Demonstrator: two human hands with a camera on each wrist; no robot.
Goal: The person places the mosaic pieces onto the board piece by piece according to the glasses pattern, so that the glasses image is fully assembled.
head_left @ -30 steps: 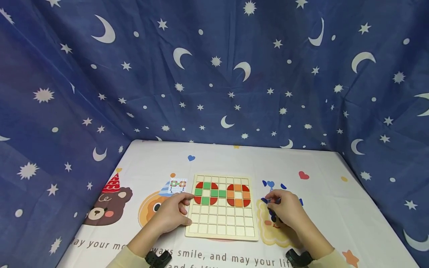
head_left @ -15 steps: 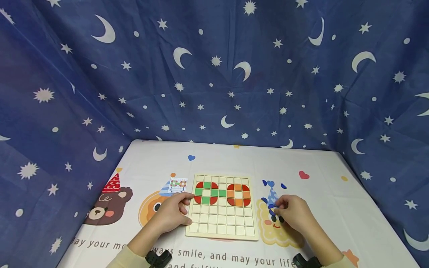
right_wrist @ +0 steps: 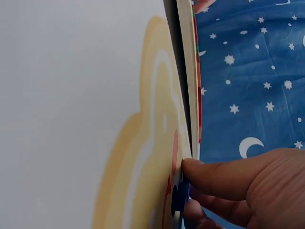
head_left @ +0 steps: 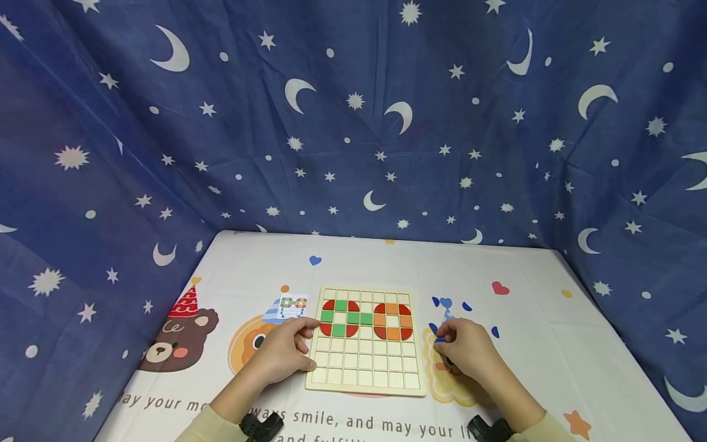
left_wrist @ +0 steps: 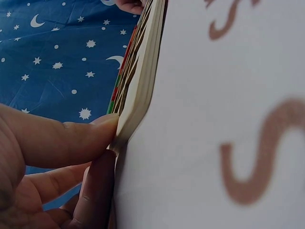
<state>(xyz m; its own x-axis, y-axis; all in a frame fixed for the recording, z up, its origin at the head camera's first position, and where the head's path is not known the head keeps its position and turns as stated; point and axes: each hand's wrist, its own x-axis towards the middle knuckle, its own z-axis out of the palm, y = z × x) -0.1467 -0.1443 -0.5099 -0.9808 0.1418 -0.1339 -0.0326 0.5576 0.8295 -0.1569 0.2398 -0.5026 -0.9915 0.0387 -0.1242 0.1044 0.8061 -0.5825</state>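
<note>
A wooden grid board (head_left: 364, 368) lies on the table, bearing a red and green round figure (head_left: 339, 318) and an orange and red ring (head_left: 393, 321). My left hand (head_left: 309, 347) holds the board's left edge; in the left wrist view the thumb (left_wrist: 62, 136) presses that edge (left_wrist: 140, 90) with a finger under it. Right of the board, my right hand (head_left: 444, 345) pinches a small blue piece (head_left: 439, 339) at the tablecloth. The right wrist view shows thumb and finger (right_wrist: 224, 179) gripping the blue piece (right_wrist: 178, 198) near the board's side (right_wrist: 193, 71).
Loose blue pieces (head_left: 444, 302) lie scattered beyond and right of my right hand. A small pattern card (head_left: 293, 305) sits left of the board's far corner. A printed white tablecloth (head_left: 552, 344) covers the table. Blue star curtains (head_left: 353, 123) close in the back and sides.
My right hand has shifted a little left towards the board, with a blue piece now pinched at its fingertips. The left hand and the board have stayed put.
</note>
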